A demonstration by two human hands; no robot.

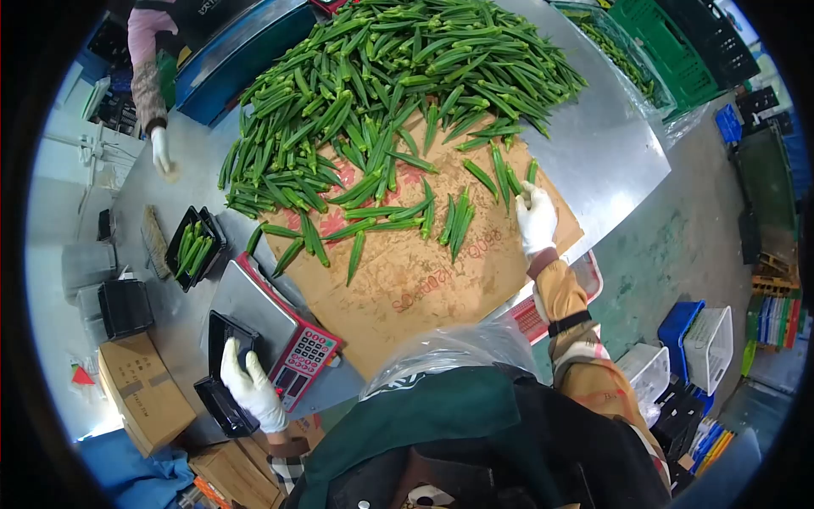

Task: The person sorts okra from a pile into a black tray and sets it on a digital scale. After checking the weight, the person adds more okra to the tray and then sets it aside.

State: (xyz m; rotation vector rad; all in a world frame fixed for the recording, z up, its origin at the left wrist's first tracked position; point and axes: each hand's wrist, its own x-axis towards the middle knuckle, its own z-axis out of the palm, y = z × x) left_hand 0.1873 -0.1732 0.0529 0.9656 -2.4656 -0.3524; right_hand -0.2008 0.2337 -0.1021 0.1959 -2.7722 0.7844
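**Right hand on okra pod at far edge of cardboard; left hand at tray on scale**

Obs. 1, right hand (536, 219): white glove, arm stretched forward and to the right, plaid sleeve with a dark band at the forearm. Wrist bent slightly inward. Fingers curled shut around the lower end of an okra pod (531, 172). The pod lies at the right far edge of the cardboard sheet (424, 288), pointing away from the person.

Obs. 2, left hand (252, 386): white glove, arm held low and close to the body, elbow tucked. Fingers lie extended over the near rim of an empty black tray (222, 332), thumb apart. Cannot tell whether they pinch the rim or only rest on it. The tray sits on the platform of a scale (298, 355) with a red keypad panel. A second black tray (219, 409) lies just under the palm, at the table's near edge.

Obs. 3, surroundings: loose pods are scattered over the cardboard between the two hands. Beyond them, a large okra pile (381, 85) covers the far half of the metal table (593, 144). Left of the scale, a filled tray (193, 246) holds pods laid side by side. A stack of empty trays (125, 307) and a cardboard box (144, 392) stand further left.

Obs. 4: a co-worker's gloved hand (160, 151) rests on the table's far left corner, well apart from both of the person's hands. A green crate (674, 47) stands at the far right.
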